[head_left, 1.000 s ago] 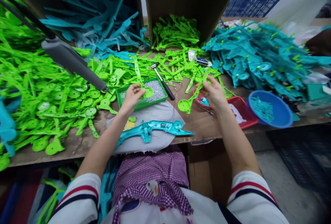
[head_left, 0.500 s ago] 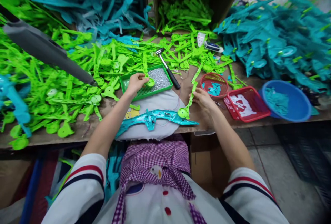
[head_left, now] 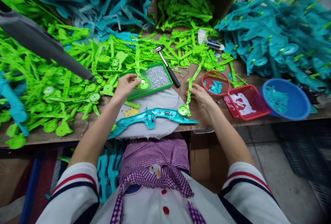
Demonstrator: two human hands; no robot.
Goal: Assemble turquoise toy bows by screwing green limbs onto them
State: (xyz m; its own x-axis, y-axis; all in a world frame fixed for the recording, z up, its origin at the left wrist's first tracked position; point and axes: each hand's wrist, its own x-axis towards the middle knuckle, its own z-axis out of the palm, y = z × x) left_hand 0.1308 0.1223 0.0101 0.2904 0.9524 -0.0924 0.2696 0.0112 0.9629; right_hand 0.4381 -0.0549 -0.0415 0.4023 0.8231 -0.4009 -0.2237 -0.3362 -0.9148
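My left hand [head_left: 127, 85] pinches a green plastic arm with a round disc end [head_left: 143, 84], held above the left side of a green tray [head_left: 165, 87] of small silver screws. Another green plastic arm [head_left: 188, 97] is gripped in the fingers of my right hand [head_left: 199, 95]; its disc end hangs over the right tip of a teal bow-shaped shell [head_left: 150, 118]. That shell lies hollow side up on a pale cloth [head_left: 160, 102], with a small dark part and thin wires inside it.
A hammer [head_left: 169, 68] lies right of the tray. Baskets in red [head_left: 254, 113] and a blue bowl [head_left: 300, 105] hold small parts at right. Green parts [head_left: 77, 65] heap up at left, teal shells [head_left: 279, 41] at far right. A grey power screwdriver [head_left: 46, 41] hangs at upper left.
My left hand has moved left with its green arm over the tray. My right hand has shifted slightly left with its own green arm. The teal shell stays on the cloth.
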